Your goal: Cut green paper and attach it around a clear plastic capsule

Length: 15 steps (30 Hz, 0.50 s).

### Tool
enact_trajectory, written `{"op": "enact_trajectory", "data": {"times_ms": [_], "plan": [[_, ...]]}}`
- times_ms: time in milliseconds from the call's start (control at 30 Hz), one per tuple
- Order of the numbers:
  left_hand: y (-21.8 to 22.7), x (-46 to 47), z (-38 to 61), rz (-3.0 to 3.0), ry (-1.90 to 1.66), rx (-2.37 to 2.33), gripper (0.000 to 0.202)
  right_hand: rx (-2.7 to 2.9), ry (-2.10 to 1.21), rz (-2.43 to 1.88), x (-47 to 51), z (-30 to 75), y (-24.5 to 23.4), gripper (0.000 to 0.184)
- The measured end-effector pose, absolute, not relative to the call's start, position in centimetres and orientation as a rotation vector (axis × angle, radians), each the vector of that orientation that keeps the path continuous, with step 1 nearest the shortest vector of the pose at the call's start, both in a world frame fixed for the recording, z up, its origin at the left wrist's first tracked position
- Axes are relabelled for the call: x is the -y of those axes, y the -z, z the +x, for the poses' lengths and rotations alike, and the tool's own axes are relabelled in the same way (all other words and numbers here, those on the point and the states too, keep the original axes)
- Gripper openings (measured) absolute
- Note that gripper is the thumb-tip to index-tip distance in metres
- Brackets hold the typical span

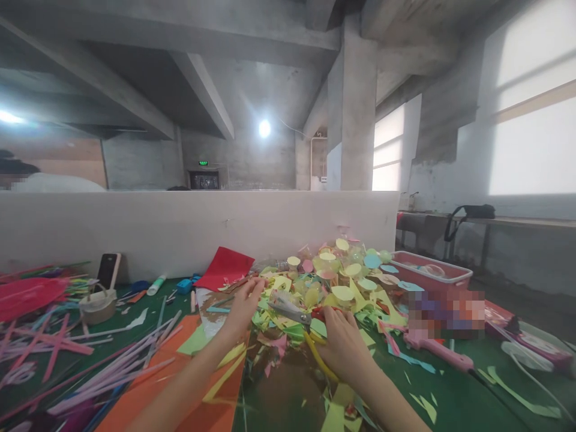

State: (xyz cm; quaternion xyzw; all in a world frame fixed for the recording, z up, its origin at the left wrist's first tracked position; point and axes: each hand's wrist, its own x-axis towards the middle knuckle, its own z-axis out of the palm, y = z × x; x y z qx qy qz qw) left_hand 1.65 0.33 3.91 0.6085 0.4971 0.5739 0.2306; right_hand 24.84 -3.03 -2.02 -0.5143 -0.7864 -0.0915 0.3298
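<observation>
My right hand (344, 345) is closed round the yellow handles of a pair of scissors (294, 315), whose metal blades point left over the paper scraps. My left hand (245, 303) reaches forward to the edge of a heap of yellow, green and pink paper scraps (342, 288), its fingers curled on a scrap that I cannot make out. Both hands rest low over the green table (454, 396).
A white partition (189, 228) closes the table's far side. Pink and purple straws (103, 366) and orange paper (148, 396) lie at left, with a phone (108, 270) and tape roll (96, 306). A pink basket (432, 273) and pink glue gun (438, 351) sit at right.
</observation>
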Motion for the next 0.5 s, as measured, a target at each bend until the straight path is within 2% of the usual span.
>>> {"op": "enact_trajectory", "data": {"times_ms": [233,500], "plan": [[-4.7,1.4,2.9,2.451,-1.159,-1.326,0.021,2.07,0.411,-1.302,2.9,24.9,2.4,0.034],[-3.9,1.0,2.6,2.506,-1.082,-1.303,0.012,2.103,0.461,-1.307,2.7,24.9,2.6,0.04]]}}
